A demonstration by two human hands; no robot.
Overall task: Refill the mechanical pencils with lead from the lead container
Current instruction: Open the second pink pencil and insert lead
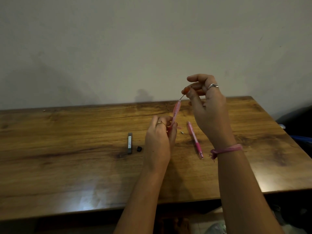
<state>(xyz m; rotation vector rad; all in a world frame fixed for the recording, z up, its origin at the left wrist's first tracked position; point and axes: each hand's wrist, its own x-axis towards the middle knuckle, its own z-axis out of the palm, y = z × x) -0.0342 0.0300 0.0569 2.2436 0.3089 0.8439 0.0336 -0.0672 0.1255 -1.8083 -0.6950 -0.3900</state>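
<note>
Wooden table (pixel 67 166). Lead container (pixel 129 144) lies flat, its black cap (pixel 139 148) just beside it; contents cannot be told. Second pink pencil (pixel 195 139) lies near a small metal piece (pixel 182 132). Left hand (pixel 160 137) grips a pink mechanical pencil (pixel 176 112), tilted upright. Right hand (pixel 209 107) pinches a lead (pixel 182 97) at its top opening, remaining fingers loosely spread.

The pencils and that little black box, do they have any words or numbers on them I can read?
Held pink pencil: dark print runs along the barrel, too small and blurred to read.
Pink pencil lying on the table: a faint mark near its top, unreadable.
Lead container: a pale label with tiny print, too small to read.
Black cap: no writing visible.
Nothing here can be quoted for certain.
</note>
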